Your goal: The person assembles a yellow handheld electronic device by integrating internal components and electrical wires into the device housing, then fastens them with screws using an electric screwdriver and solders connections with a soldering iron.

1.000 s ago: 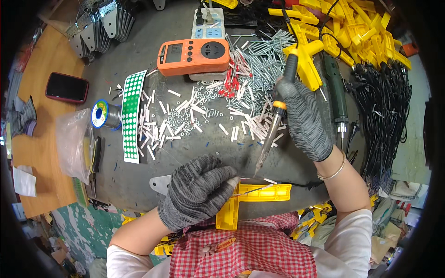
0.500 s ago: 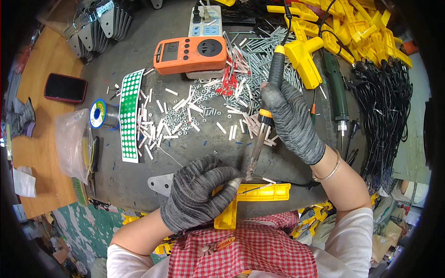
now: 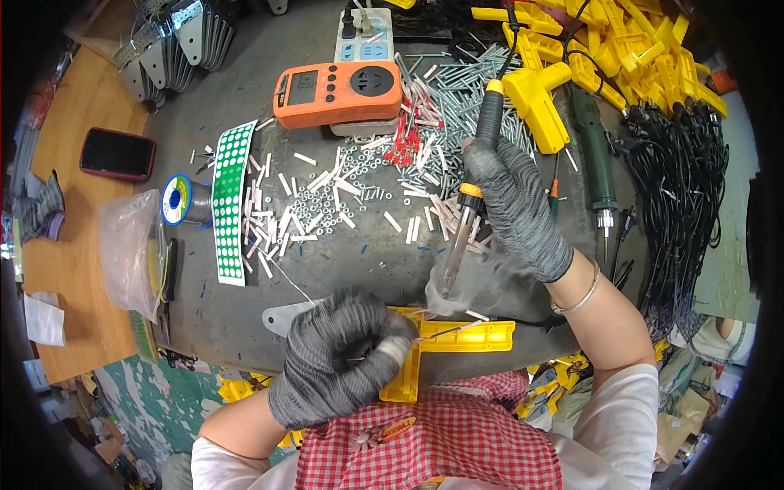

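My right hand (image 3: 523,208), in a grey knit glove, grips a soldering iron (image 3: 488,114) with a black and yellow handle. Its metal shaft slants down over a yellow T-shaped plastic shell (image 3: 469,336), and pale smoke (image 3: 469,282) drifts around the tip. The tip is a little above the shell. Thin wires and a white sleeve (image 3: 477,315) lie at the shell's joint. My left hand (image 3: 343,347), gloved too, is closed beside the shell, thumb against fingers. A thin solder wire (image 3: 292,281) runs from the table into it; its end is hidden.
Behind lie an orange meter (image 3: 339,94), loose screws (image 3: 469,94), nuts (image 3: 322,200) and white sleeves. To the left are a solder spool (image 3: 186,200), a green dotted sheet (image 3: 232,204) and a phone (image 3: 117,153). At right are a green electric screwdriver (image 3: 594,151), black cables (image 3: 670,196) and yellow shells (image 3: 637,49).
The soldering iron's tip has lifted away from the shell's joint, and smoke has spread. My left hand has drawn back left and down from the joint, uncovering more of the shell.
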Demonstrator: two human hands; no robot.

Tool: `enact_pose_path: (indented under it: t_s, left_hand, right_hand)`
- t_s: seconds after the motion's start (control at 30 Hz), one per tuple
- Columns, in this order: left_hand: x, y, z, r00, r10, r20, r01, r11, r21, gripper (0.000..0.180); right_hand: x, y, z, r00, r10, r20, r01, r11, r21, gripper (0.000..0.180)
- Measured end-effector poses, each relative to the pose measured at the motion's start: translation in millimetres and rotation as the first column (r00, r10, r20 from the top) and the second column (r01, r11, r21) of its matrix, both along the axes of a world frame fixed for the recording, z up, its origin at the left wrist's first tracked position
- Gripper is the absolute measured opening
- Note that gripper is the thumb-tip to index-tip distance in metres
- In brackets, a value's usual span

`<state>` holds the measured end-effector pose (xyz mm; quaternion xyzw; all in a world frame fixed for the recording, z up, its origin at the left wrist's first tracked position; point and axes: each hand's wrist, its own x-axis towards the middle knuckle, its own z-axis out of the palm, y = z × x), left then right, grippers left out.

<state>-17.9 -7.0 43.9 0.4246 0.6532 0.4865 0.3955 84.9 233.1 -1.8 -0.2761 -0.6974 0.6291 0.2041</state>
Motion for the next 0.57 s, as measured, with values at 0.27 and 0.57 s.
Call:
enact_pose_path:
  t_s: [0.27, 0.57]
  left_hand:
    - [21.6, -11.8, -25.5, 0.773, 0.030, -0.634, 0.089, 0.984, 0.155, 0.025]
    - [24.8, -15.6, -38.0, 0.789, -0.032, -0.614, 0.100, 0.992, 0.077, 0.037]
  right_hand:
    - [5.0, -1.5, -9.8, 0.990, 0.073, 0.122, -0.115, 0.912, 0.393, 0.018]
    - [-0.6, -23.2, 6.0, 0.984, 0.113, 0.136, -0.105, 0.992, -0.063, 0.051]
